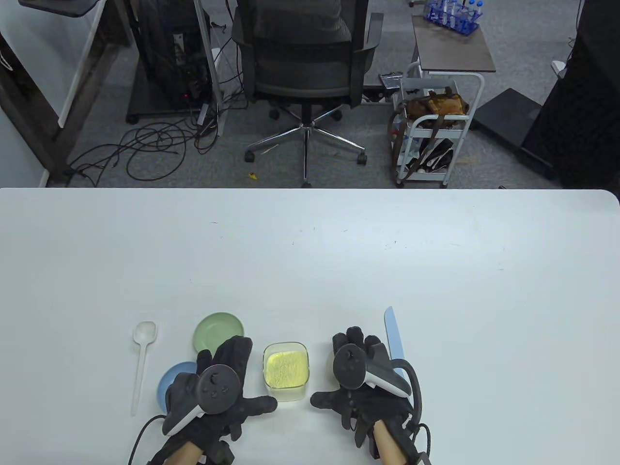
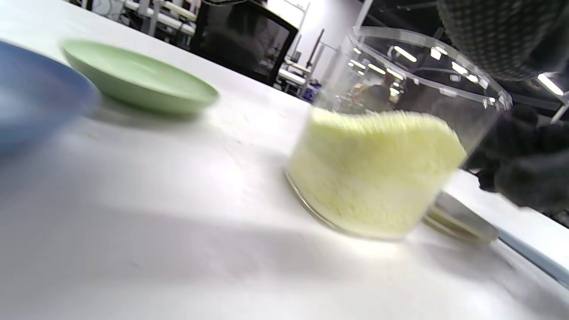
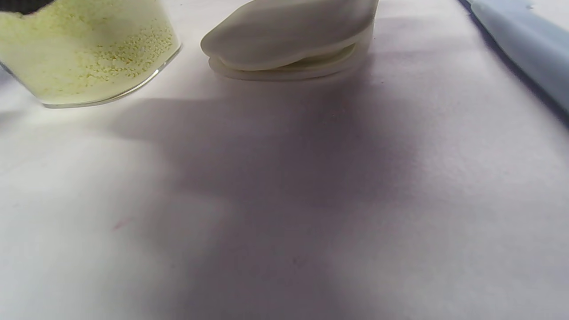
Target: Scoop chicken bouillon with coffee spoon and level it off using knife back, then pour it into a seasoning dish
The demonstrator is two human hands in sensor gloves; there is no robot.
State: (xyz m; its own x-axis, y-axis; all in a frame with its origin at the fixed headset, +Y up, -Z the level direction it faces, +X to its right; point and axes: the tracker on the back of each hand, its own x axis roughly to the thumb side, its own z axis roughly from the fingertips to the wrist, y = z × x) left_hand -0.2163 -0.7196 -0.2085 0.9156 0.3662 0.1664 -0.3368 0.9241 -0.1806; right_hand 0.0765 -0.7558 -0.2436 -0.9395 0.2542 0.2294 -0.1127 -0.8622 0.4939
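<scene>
My left hand (image 1: 213,387) lay flat on the bench (image 1: 310,252), fingers straight and released, grasping nothing, partly over the blue dish (image 1: 167,385). My right hand (image 1: 361,382) matched it on the other side, fingers relaxed, empty too. Between them sat the clear container of chicken bouillon (image 1: 286,370), lid off, the yellow powder well up its walls. The lid (image 3: 289,40) lay on the bench just beside it, under my right hand. The knife (image 1: 395,339) lay beyond my right fingers, its handle hidden beneath the hand. The green dish (image 1: 215,332) sat just past my left fingertips, touching or nearly touching the blue one. The coffee spoon (image 1: 144,358) rested alone, well left of both dishes. Nothing scooped, I judged: spoon untouched, both dishes apparently bare, so scooping, levelling and pouring were all still ahead.
</scene>
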